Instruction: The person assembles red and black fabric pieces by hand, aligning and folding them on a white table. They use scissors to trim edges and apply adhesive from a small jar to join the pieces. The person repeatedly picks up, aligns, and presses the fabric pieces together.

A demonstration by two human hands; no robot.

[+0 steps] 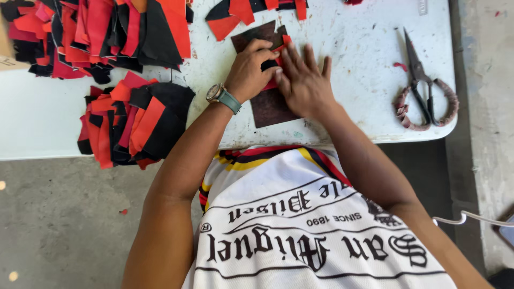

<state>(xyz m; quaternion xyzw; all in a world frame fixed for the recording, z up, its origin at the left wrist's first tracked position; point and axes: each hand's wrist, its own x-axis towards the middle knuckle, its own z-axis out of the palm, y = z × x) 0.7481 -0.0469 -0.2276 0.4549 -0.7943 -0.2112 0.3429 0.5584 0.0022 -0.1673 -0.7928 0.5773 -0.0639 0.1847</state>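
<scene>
Both hands, left hand (247,72) and right hand (304,84), are pressing flat on a red and black piece (273,64) over a dark brown sheet (270,108) at upper centre. Scissors (425,88) are lying near the white surface (364,64) right edge; red-black stacks (134,123) are overhanging its left edge.

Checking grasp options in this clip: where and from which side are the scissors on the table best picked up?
By the wrapped handle loops of the scissors, coming from the table's near edge. They lie flat, blades closed and pointing away, loops nearest the person; the right hand is closest.
</scene>
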